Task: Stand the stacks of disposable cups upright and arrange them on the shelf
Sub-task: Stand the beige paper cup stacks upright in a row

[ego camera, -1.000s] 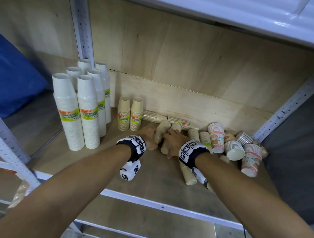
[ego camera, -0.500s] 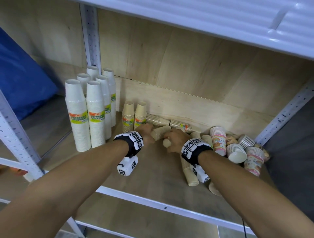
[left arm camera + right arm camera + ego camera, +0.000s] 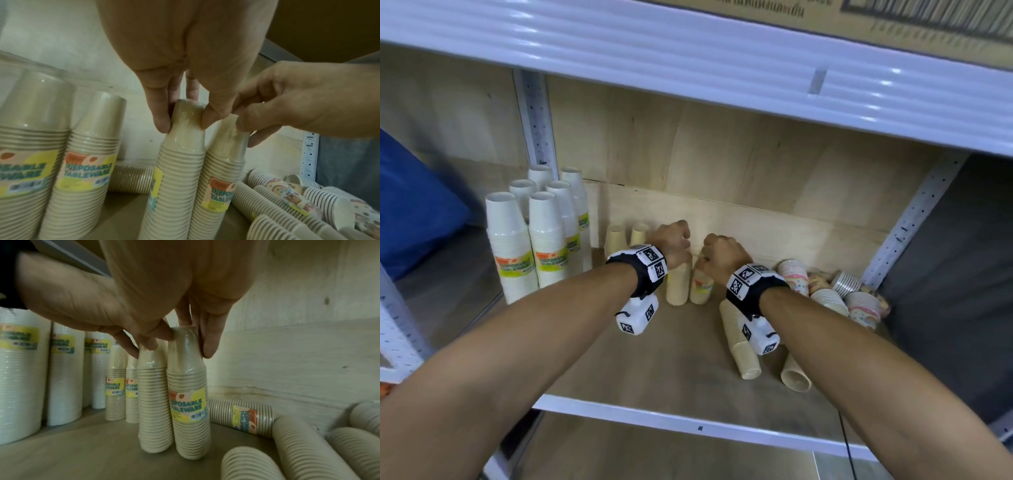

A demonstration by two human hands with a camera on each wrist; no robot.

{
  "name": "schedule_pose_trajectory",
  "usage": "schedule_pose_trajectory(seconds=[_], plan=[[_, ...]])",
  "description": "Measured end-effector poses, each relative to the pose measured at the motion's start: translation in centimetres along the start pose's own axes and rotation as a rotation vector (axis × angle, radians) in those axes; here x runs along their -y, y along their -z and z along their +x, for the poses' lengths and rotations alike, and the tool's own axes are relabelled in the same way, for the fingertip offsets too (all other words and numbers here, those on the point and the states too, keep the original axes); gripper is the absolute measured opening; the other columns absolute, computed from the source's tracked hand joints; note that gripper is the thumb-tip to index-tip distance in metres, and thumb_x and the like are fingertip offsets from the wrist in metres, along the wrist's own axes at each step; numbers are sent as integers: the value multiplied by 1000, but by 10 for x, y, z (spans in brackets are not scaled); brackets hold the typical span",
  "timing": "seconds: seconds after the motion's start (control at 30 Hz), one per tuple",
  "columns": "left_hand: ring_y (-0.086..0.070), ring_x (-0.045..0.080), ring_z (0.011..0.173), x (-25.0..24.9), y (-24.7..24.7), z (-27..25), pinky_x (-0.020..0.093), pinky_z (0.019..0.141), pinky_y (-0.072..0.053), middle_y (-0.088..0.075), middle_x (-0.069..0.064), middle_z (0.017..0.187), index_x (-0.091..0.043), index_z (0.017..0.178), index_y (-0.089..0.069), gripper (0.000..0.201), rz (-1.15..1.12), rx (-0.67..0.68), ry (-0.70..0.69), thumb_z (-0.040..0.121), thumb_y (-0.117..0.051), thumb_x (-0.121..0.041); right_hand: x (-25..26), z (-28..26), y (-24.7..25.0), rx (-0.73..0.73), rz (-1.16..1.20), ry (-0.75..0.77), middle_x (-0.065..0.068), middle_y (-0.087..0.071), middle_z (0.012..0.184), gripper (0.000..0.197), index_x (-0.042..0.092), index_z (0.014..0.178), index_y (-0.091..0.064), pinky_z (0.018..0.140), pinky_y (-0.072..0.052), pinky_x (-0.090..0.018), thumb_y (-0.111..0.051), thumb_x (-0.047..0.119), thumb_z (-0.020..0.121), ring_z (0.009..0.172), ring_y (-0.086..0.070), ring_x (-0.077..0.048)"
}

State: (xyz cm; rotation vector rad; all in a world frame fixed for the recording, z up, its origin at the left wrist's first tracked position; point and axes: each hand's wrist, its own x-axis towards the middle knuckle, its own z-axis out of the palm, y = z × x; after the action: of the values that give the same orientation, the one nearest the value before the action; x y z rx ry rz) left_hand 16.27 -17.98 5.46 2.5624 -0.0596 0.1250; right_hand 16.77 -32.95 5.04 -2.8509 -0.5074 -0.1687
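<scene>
Two plastic-wrapped stacks of beige cups stand upright side by side on the shelf board (image 3: 681, 363), rims down. My left hand (image 3: 673, 240) pinches the top of the left stack (image 3: 677, 287), fingers and thumb curled around it (image 3: 185, 120). My right hand (image 3: 722, 255) grips the top of the right stack (image 3: 702, 287) the same way (image 3: 185, 340). In the right wrist view the yellow label of the right stack (image 3: 189, 402) faces me, and the left stack (image 3: 154, 394) touches it. Both hands are almost knuckle to knuckle.
Two more beige stacks (image 3: 616, 236) stand upright just left, beside tall white stacks (image 3: 517, 246). Beige stacks (image 3: 739, 342) lie on their sides near the front right, one (image 3: 240, 417) by the back wall. Patterned cups (image 3: 859, 305) are heaped far right. The upper shelf (image 3: 688, 61) hangs close overhead.
The two beige stacks lay on their sides under my hands a second ago; both now stand upright. My hands have risen to grip their tops.
</scene>
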Motion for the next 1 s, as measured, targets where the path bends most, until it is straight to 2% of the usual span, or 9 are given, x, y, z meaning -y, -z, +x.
schedule_pose_trajectory(seconds=[0.07,0.13,0.23,0.43,0.5,0.57,0.73,0.87,1.0], plan=[[-64,21,103,-3,-1,2,38,86,-56,-67,1,112,-23,107,-55,36,-4,12,-1,76,-74,-20,-1,0,1,-12,11,-1,-11,-66,97,24,9,97,-57,69,-50,-32,-60,26,80,90,-62,-32],[-64,19,102,-6,-2,3,34,84,-55,-68,0,112,-23,105,-58,32,20,7,-5,77,-73,-19,-3,0,0,-17,23,-3,-12,-67,97,22,8,97,-58,67,-47,-30,-60,24,81,90,-62,-31],[-62,19,97,-9,-6,5,26,74,-48,-67,0,114,-20,108,-61,29,73,-12,-33,82,-71,-20,-7,1,-1,-12,38,-23,-12,-68,98,23,8,99,-59,66,-42,-28,-60,24,82,91,-62,-32],[-61,19,102,-10,-9,8,24,75,-44,-67,2,116,-17,117,-62,34,78,-9,-36,84,-70,-19,-11,6,2,8,80,-4,-9,-67,101,27,7,108,-63,74,-52,-33,-57,19,84,95,-61,-28],[-61,19,105,-9,-8,9,21,75,-40,-67,2,119,-17,120,-62,35,90,-2,-41,86,-69,-19,-11,9,3,22,78,9,-8,-65,94,17,6,96,-61,70,-48,-31,-55,17,85,94,-61,-29],[-61,19,109,-8,-8,10,20,77,-40,-67,3,121,-16,121,-62,35,79,-1,-41,86,-69,-19,-12,11,3,28,83,-4,-5,-60,85,7,11,82,-55,67,-43,-29,-53,17,86,91,-61,-29],[-60,19,115,-4,-7,12,21,84,-43,-66,2,124,-15,124,-62,38,52,-4,-31,87,-68,-19,-12,14,5,40,92,18,-10,-62,84,13,8,78,-56,67,-42,-29,-51,16,88,86,-59,-29],[-58,20,117,-3,-7,13,22,87,-42,-63,1,128,-15,128,-61,41,66,16,-35,88,-66,-24,-14,16,4,56,96,16,-6,-56,76,24,12,65,-47,65,-37,-27,-53,16,88,78,-53,-25],[-55,21,112,-1,-5,13,23,84,-42,-60,3,121,-18,123,-62,39,40,-26,13,87,-69,-32,-13,18,5,57,104,3,2,-47,63,32,16,58,-41,63,-35,-26,-54,16,88,75,-51,-24]])
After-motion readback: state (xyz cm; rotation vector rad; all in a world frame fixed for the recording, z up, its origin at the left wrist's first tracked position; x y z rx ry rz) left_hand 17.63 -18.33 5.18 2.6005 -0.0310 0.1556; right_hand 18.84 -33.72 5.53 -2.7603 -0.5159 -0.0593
